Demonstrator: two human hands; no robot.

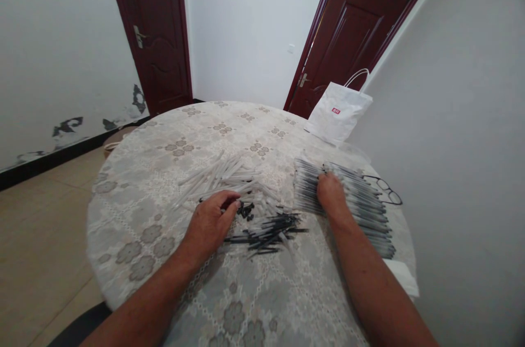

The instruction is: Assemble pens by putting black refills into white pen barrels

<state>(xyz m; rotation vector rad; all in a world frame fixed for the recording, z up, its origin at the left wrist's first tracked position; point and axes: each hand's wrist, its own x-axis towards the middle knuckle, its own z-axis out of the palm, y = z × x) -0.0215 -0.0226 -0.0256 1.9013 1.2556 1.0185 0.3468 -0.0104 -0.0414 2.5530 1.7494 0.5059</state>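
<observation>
Thin black rods (274, 231) lie at twelve o'clock; at eleven, the left hand (211, 220) curls, thumb near forefinger, beside small round black caps (246, 210), any pinch unclear. At one, the right hand (331, 192) bunches over slim grey-and-clear sticks (367, 216) in rows, its hold hidden. Translucent white tubes (223, 171) spread at twelve, beyond the caps

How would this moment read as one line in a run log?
left hand: at small black pieces | right hand: on laid-out slim grey sticks | loose dark rods: between the arms | grips: unclear
</observation>
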